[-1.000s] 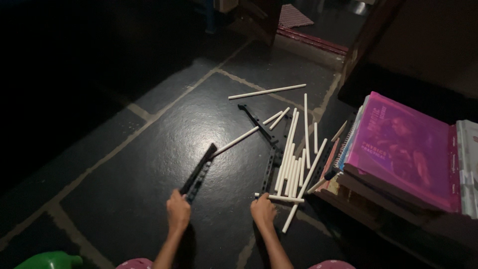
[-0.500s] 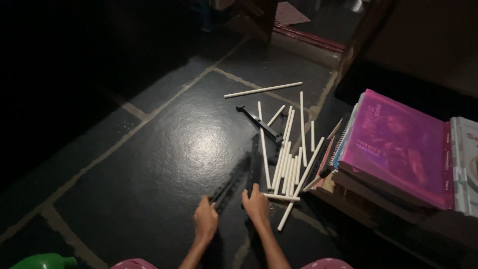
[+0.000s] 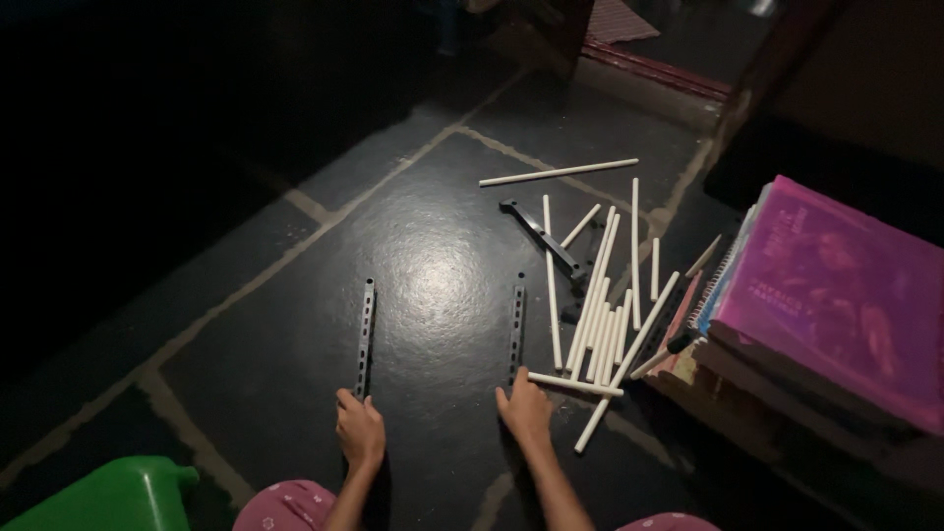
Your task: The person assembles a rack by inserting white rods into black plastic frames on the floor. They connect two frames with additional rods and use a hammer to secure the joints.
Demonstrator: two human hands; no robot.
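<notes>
Head view, dim light, dark stone floor [image 3: 246, 393] with pale joints.

Left hand [image 3: 360, 430], lower centre of the frame: fingers curled down on the near end of a dark perforated strip [image 3: 366, 337] that lies flat and runs away toward the middle of the frame. Grip appears to be a light pinch at the strip's end; in this gloom I cannot tell whether the fingers close around it or merely rest on top.

Right hand [image 3: 526, 410], just right of the left hand: fingertips on the near end of a second dark perforated strip [image 3: 516, 329], roughly parallel to the first, the two well apart. Hand partly closed, palm down.

A short white rod [image 3: 574, 383] lies crosswise, its end just beside the right hand. Right of it, a loose cluster of white rods [image 3: 600, 305] fans toward the upper right. One long white rod [image 3: 558, 172] lies alone above the cluster. A third dark bracket [image 3: 541, 239] lies diagonally under the rods.

Right edge: stack of books [image 3: 836, 295], magenta cover on top. Lower left corner: green plastic container [image 3: 108, 492]. Pink dotted fabric [image 3: 285, 506] at the bottom edge.
</notes>
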